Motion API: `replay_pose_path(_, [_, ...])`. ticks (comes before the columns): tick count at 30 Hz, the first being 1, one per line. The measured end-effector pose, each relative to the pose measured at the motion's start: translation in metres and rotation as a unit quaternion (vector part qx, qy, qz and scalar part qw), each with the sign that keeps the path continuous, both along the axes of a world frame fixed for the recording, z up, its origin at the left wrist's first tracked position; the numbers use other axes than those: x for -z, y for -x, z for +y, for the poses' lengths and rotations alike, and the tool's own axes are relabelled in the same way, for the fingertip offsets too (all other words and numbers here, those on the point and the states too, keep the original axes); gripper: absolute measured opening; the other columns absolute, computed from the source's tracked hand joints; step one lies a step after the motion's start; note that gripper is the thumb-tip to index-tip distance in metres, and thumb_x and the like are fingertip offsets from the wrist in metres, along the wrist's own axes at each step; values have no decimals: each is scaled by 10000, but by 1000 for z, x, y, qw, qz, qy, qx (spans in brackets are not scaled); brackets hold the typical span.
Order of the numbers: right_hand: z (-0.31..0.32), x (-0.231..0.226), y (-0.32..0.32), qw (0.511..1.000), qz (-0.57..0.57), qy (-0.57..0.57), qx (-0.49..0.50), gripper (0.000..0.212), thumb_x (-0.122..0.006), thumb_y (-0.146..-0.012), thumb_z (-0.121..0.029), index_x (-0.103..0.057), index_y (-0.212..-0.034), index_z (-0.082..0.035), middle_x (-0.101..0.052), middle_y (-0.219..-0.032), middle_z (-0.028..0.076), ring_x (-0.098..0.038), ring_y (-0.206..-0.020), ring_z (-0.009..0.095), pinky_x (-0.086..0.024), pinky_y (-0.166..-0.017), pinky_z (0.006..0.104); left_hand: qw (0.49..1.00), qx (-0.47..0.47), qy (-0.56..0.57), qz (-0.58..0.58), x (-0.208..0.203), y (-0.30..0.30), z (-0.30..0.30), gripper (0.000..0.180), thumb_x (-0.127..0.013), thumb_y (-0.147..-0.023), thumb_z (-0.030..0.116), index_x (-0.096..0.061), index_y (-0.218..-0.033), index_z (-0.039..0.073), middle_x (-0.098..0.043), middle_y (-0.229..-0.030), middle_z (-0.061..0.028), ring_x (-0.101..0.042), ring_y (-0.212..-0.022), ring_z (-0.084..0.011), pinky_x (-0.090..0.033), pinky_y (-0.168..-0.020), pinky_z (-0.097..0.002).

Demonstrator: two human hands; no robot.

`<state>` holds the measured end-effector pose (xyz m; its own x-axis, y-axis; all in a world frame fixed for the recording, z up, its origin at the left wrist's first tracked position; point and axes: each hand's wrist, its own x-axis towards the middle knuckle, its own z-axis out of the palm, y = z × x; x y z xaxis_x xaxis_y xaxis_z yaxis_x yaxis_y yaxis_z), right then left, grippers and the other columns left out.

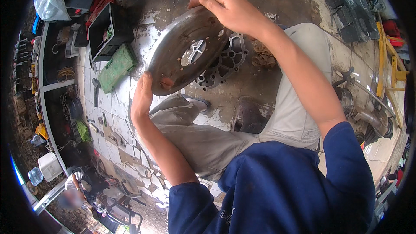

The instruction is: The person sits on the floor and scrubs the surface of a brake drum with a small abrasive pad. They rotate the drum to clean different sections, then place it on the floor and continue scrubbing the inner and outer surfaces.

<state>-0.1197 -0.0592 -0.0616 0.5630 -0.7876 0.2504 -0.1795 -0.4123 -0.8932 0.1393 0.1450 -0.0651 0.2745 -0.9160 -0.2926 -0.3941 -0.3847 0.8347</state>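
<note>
1. Navy shirt (273, 186) is closest to the camera, with both bare forearms stretched out ahead of it.
2. Over on the left, a wrench (96, 93) and a green case (117, 67) have been left on the tiles. They're well apart from the hands, so nothing's being snagged.
3. Left hand (142, 99): the disc's lower-left rim is gripped, thumb on the near face. Fingers are hidden behind, so how far they're wrapped can't be told.
4. Disc (173, 45) is held up off the floor, tilted, in front of the knees. It looks heavy and slick, so a firm rim hold would be advised, thumb kept off the face being worked.
5. Reddish pad (196, 1) is held at the upper rim. If rubbing is the step, it's best done with light, even pressure and overlapping strokes.
6. Cast plate (225, 63) is partly covered by the disc from this angle; grit is better kept off it.
7. Right hand (234, 11): the pad is pinched at the fingertips. Whether the disc is pinched too can't be told.
8. Far right, a dark toolbox (353, 13) is parked out of the way.
</note>
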Motion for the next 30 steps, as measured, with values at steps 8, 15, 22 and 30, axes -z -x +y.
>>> replay_pose_path(8, [3,-8,2,999,25,-43,-15,356,-496,-1031,-352,-685,-1188,-94,-719,-1051,153,-674,-977,194,-490,-881,322,999,6,21,-46,2,-2,3,782,-296,-1013,630,-676,-994,-54,-721,-890,-129,-657,-832,-210,-490,-832,-315])
replay_pose_path(15, [4,-6,5,1000,13,-21,-7,345,-509,-1005,-366,-713,-1163,-137,-704,-1085,172,-658,-1028,378,-516,-887,419,997,12,8,-74,-4,1,2,839,-285,-1004,652,-700,-933,-73,-728,-895,-144,-668,-841,-221,-500,-836,-322])
replay_pose_path(22, [11,-10,3,999,31,12,-17,344,-514,-998,-372,-715,-1157,-142,-707,-1062,181,-664,-1002,378,-512,-877,423,998,52,-10,36,0,-6,8,884,-329,-962,717,-519,-1323,-67,-721,-943,-172,-662,-838,-221,-503,-843,-337])
replay_pose_path(30, [12,-6,2,999,28,27,-15,362,-502,-1007,-377,-714,-1164,-128,-706,-1057,183,-655,-1011,391,-509,-884,431,996,55,-23,72,-2,-4,3,918,-374,-963,697,-142,-1580,59,-713,-956,-197,-653,-824,-219,-499,-861,-334])
